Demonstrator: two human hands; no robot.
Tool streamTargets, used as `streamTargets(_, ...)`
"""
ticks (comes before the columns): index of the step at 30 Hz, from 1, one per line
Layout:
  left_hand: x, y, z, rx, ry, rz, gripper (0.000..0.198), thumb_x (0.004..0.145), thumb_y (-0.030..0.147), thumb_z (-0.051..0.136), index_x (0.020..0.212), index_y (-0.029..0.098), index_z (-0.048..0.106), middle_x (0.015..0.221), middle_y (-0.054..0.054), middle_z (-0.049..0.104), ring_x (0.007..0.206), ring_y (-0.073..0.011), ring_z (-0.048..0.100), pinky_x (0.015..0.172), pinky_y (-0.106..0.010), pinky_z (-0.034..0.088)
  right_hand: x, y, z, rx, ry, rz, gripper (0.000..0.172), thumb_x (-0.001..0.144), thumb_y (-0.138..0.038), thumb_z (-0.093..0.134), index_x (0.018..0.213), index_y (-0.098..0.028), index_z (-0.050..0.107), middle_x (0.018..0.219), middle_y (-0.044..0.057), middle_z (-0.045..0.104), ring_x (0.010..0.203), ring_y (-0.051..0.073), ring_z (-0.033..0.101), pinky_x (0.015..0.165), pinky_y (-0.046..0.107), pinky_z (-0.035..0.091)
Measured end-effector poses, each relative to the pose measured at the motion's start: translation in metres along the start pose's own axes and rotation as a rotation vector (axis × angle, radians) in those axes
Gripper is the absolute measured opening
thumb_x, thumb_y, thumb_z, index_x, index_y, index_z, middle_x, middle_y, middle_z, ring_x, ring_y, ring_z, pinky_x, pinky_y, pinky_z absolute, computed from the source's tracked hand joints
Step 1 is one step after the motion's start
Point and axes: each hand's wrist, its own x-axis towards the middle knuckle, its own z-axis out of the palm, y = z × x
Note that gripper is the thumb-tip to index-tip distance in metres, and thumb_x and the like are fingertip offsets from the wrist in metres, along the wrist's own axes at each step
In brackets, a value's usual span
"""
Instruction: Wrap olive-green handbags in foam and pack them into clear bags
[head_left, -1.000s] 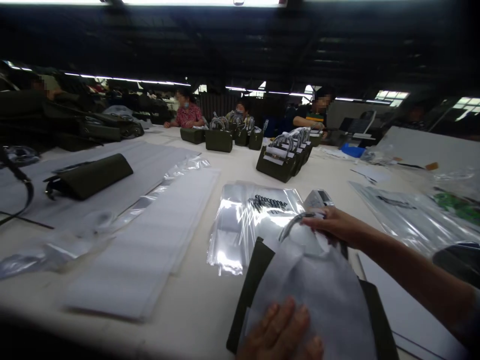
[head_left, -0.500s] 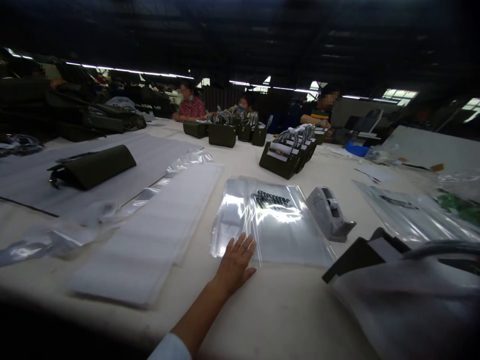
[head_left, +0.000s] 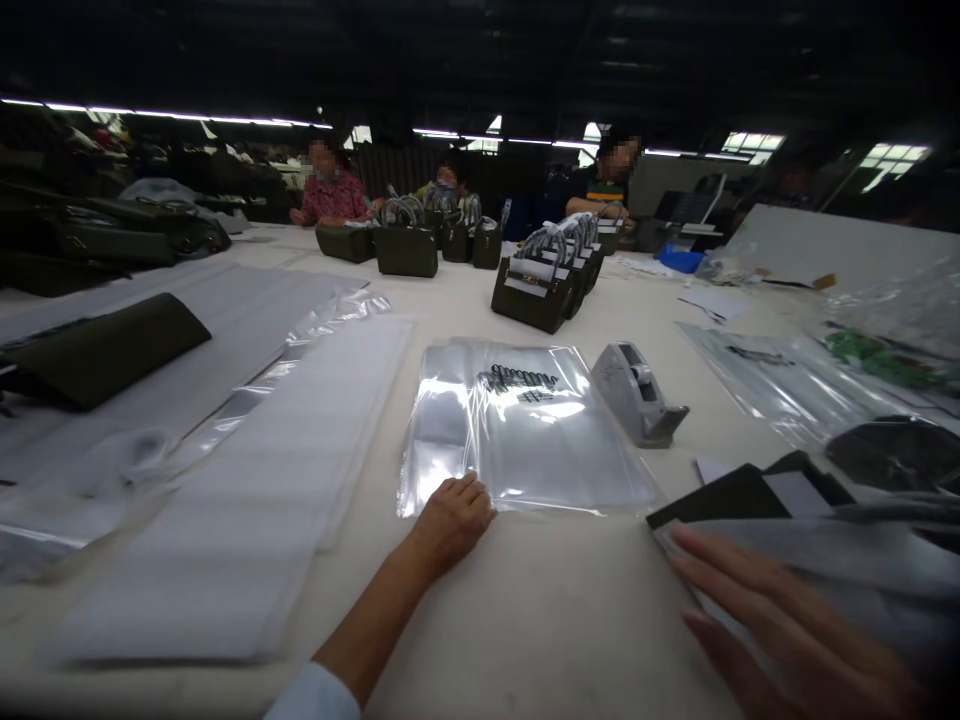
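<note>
My left hand is at the near edge of a stack of clear plastic bags with black lettering. Its fingers are curled down and closed on the edge of the plastic bag. At the lower right, my right hand, smeared by motion, lies with fingers stretched out against a dark green handbag. White wrapping sheet covers much of that bag. A grey tape dispenser stands just right of the plastic stack.
Long white foam sheets lie at left, near a dark green flap piece. Several finished handbags stand farther back, with co-workers behind them. More clear bags lie at right.
My left hand, flat with fingers spread before, has curled its fingers at the bags' near edge. My right hand has come into view over the wrapped handbag. The view has turned right.
</note>
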Motion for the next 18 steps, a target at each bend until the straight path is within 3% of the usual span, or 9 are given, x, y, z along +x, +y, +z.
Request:
streamTargets(2, -0.002, 0.000, -0.002, 0.003, 0.018, 0.022, 0.013, 0.087, 0.019, 0.042, 0.088, 0.015, 0.055, 0.089, -0.007, 0.061, 0.099, -0.0230, 0.054, 0.074, -0.036, 0.047, 0.001, -0.010, 0.026, -0.050, -0.082, -0.027, 0.030, 0.084, -0.027, 0.051, 0.113, -0.020, 0.055, 0.117, 0.006, 0.055, 0.106, 0.020, 0.052, 0.090, 0.033, 0.045)
streamTargets(6, -0.003, 0.000, -0.006, 0.019, 0.060, 0.016, 0.016, 0.085, 0.009, 0.040, 0.086, 0.015, 0.054, 0.088, -0.007, 0.060, 0.093, -0.0201, 0.056, 0.072, -0.033, 0.047, 0.008, -0.020, 0.105, -0.141, -0.211, 0.037, 0.045, 0.084, -0.025, 0.049, 0.127, -0.015, 0.041, 0.129, 0.013, 0.044, 0.117, 0.027, 0.042, 0.093, 0.047, 0.040)
streamTargets(9, -0.006, -0.003, -0.016, 0.032, 0.067, -0.012, 0.016, 0.084, 0.007, 0.040, 0.083, 0.015, 0.054, 0.081, -0.005, 0.059, 0.075, -0.0163, 0.056, 0.066, -0.030, 0.046, 0.010, -0.011, 0.145, -0.184, -0.190, 0.128, 0.038, 0.083, -0.013, 0.048, 0.121, -0.016, 0.047, 0.120, 0.012, 0.053, 0.113, 0.029, 0.045, 0.097, 0.056, 0.030)
streamTargets(13, -0.022, -0.007, -0.038, 0.037, 0.068, -0.025, 0.013, 0.084, 0.008, 0.044, 0.088, 0.014, 0.055, 0.080, -0.005, 0.059, 0.075, -0.0163, 0.056, 0.069, -0.031, 0.046, 0.005, 0.012, 0.155, -0.108, -0.157, 0.150, 0.015, 0.085, -0.011, 0.046, 0.090, -0.017, 0.059, 0.096, 0.005, 0.062, 0.097, 0.022, 0.054, 0.100, 0.053, 0.027)
streamTargets(18, -0.039, 0.004, -0.049, 0.000, 0.029, -0.022, 0.015, 0.084, 0.012, 0.046, 0.096, 0.014, 0.055, 0.088, -0.006, 0.061, 0.083, -0.0183, 0.056, 0.075, -0.035, 0.047, -0.007, 0.022, 0.147, 0.108, -0.164, 0.021, 0.015, 0.086, -0.011, 0.044, 0.085, -0.019, 0.057, 0.087, 0.001, 0.060, 0.090, 0.016, 0.055, 0.100, 0.047, 0.030)
